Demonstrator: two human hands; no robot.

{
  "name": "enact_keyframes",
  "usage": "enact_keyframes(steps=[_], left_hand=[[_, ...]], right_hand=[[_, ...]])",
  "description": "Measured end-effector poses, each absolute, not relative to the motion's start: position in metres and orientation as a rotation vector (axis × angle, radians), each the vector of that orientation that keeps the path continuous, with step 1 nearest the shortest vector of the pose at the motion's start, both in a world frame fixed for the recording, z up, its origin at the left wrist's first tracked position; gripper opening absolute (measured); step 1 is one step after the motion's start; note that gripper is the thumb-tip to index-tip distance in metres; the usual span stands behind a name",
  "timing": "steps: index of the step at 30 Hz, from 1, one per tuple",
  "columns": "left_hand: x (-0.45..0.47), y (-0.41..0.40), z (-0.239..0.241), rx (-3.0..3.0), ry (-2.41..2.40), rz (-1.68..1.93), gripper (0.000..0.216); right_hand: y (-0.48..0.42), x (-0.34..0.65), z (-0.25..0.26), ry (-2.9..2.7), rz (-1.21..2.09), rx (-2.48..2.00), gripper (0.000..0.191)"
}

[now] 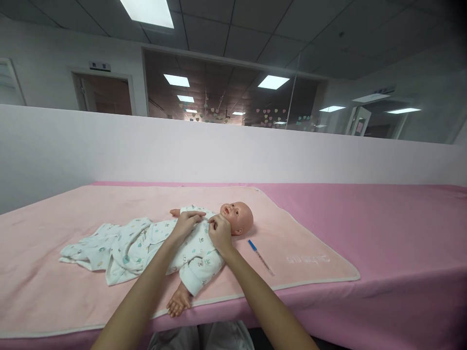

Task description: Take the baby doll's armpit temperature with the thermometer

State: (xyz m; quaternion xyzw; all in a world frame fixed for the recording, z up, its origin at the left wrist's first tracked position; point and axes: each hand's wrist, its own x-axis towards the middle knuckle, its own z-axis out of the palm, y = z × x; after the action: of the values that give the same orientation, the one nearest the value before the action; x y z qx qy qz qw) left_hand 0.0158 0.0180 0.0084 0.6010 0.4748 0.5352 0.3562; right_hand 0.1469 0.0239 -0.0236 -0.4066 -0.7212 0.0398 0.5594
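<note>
A bald baby doll [243, 216] lies on its back, head to the right, dressed in a white printed baby outfit [199, 245]. The lower part of the outfit is spread out flat to the left. My left hand [188, 223] rests on the doll's chest, its fingers stretched toward the neckline. At the collar, just under the doll's chin, my right hand [220, 232] has its fingers curled and pinched on the outfit's neck edge. What lies right under the fingertips is hidden. One doll hand [179, 300] sticks out of the near sleeve.
A pen with a blue cap [260, 257] lies right of the doll on a peach blanket [299, 243]. Beneath is a pink table cover [401, 233], its front edge close to my lap. A white low wall [233, 153] with glass above stands behind.
</note>
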Motion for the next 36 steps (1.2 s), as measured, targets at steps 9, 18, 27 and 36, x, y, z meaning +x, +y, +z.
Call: enact_keyframes(steps=[9,18,27,36], left_hand=[[-0.014,0.002,0.012,1.417,1.196,1.711,0.026],[-0.021,-0.022,0.012,1.983,1.348,1.232,0.034],[-0.021,-0.029,0.017,1.974,1.378,1.210,0.030],[-0.020,-0.028,0.012,1.976,1.400,1.258,0.028]], right_hand=[[0.018,0.147,-0.019,-1.756,-0.016,-0.987,0.023],[0.001,0.143,-0.008,-2.053,-0.116,-0.815,0.011],[0.004,0.143,-0.009,-2.041,-0.112,-0.884,0.015],[0.005,0.141,-0.009,-2.000,-0.086,-0.903,0.012]])
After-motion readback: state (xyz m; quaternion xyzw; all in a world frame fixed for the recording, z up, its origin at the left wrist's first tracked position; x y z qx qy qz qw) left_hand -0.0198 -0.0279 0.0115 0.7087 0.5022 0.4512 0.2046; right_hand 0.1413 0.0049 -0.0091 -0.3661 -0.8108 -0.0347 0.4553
